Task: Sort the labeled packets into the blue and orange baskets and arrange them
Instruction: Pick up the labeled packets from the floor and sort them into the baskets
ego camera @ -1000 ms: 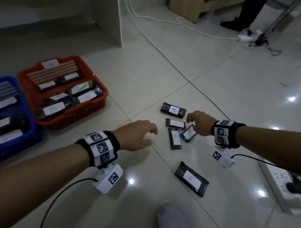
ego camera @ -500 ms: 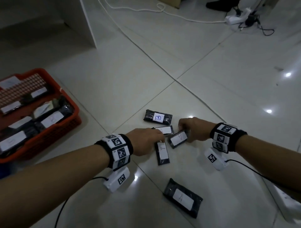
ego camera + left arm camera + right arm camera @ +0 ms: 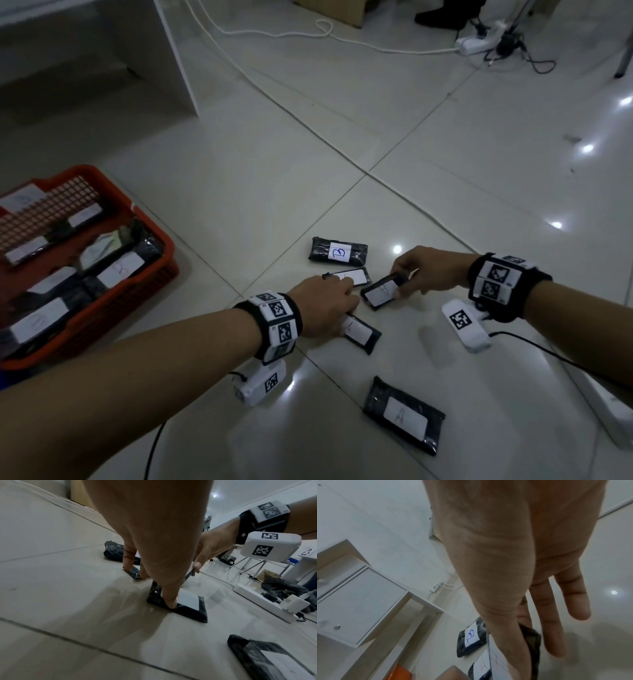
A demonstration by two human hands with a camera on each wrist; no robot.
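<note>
Several black packets with white labels lie on the tiled floor. My right hand [image 3: 400, 284] pinches the right end of a small packet marked A [image 3: 378, 293], tilting it off the floor; the tilted packet [image 3: 188, 575] also shows in the left wrist view. My left hand [image 3: 346, 301] is spread over two packets. Its thumb presses on the near packet [image 3: 187, 603] and a fingertip touches the far thin packet [image 3: 133, 572]. A packet marked B [image 3: 337, 252] lies beyond them. A larger A packet [image 3: 404, 414] lies nearer me. The orange basket [image 3: 166, 241] at left holds several packets.
A white power strip [image 3: 609, 407] lies at the right edge, close to my right forearm. A white cable [image 3: 274, 99] runs across the floor beyond the packets. A white cabinet [image 3: 171, 68] stands at back left. A second power strip [image 3: 476, 42] with plugs lies far back.
Both hands moved in onto the packet cluster. My left hand came down on two packets. My right hand took hold of the small A packet and tipped its end up.
</note>
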